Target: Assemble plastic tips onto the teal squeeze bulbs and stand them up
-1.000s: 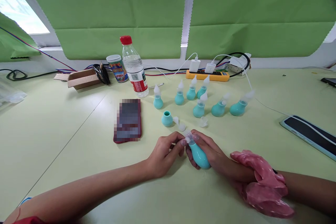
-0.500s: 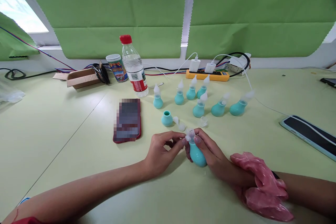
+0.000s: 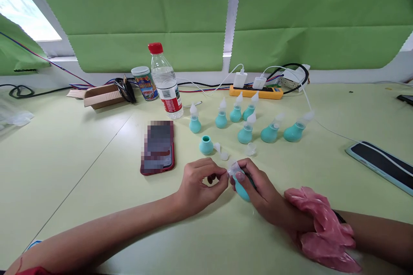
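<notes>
My right hand [image 3: 265,188] is wrapped round the teal bulb of a nasal aspirator [image 3: 242,189], which leans with its clear collar up and to the left. Thumb and forefinger of my left hand [image 3: 201,185] are pinched together at the collar's left edge; whatever small part lies between them is hidden. Just beyond my hands sit an open teal bulb [image 3: 206,146] without a tip, a small translucent tip piece [image 3: 222,153] and a clear collar [image 3: 251,150]. Several assembled aspirators [image 3: 245,134] with pointed translucent tips stand or lean farther back.
A phone in a red case [image 3: 158,148] lies left, with a water bottle [image 3: 169,94], a can [image 3: 145,84] and a cardboard box [image 3: 102,96] behind it. A yellow power strip [image 3: 256,91] with chargers lies at the back. Another phone [image 3: 380,167] lies right; a pink plastic bag [image 3: 322,227] surrounds my right wrist.
The aspirator in my right hand has tilted a little, and my right thumb covers more of its collar. My left fingertips have drawn closer together at the collar's edge.
</notes>
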Available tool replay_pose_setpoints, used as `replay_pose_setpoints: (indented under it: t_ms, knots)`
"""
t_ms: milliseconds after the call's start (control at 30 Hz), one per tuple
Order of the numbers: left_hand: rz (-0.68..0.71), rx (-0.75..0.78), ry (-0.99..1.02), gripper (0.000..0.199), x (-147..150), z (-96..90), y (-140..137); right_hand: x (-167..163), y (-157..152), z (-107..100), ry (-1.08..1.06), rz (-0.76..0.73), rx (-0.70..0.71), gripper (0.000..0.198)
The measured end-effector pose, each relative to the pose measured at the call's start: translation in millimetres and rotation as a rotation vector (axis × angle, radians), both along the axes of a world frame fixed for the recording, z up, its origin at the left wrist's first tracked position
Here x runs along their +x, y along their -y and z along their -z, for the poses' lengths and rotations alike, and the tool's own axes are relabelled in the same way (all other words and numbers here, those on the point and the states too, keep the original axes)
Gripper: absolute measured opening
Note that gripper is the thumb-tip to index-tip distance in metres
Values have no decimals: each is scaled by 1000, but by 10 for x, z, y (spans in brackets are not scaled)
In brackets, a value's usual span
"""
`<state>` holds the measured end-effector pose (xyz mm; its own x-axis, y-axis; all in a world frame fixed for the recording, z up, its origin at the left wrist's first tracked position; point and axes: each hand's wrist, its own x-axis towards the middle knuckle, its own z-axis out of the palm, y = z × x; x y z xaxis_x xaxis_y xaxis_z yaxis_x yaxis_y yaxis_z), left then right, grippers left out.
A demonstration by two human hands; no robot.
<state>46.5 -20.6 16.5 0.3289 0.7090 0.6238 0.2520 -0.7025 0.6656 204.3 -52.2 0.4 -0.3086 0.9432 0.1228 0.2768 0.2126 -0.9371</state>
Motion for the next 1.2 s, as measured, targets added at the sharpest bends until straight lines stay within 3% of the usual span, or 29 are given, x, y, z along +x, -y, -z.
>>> replay_pose_setpoints:
  t_ms: [100,267,533,600,733,800,900,1033,1200]
  knots:
    - [-1,43,-10,12,-8,-7,-9,-17,-16,13,-83,43,-31,22]
    - [-58,-54,-118,14,-55,24,-98,-25,-107,15,-283,186,-34,24]
    - [-117,-49,-603,23,-116,188,-294,10,-81,-27,-180,66,-127,15]
    - [-110,-73,-589,23,-121,190,-290,12,-84,-35,-105,56,-88,13]
    - [-93,-156,-360,24,-136,83,-206,2,-97,-35,90,-10,75,6]
    - [43,-202,-303,21,-137,8,-136,-5,-93,-24,163,-63,167,5]
    - [213,-231,-385,20,-110,-52,-30,-9,-76,14,275,-121,330,2]
    - [246,-128,-523,32,-56,-12,45,7,-62,93,422,-147,526,9]
    - [248,179,-553,38,-58,67,26,15,-61,106,414,-205,532,10]
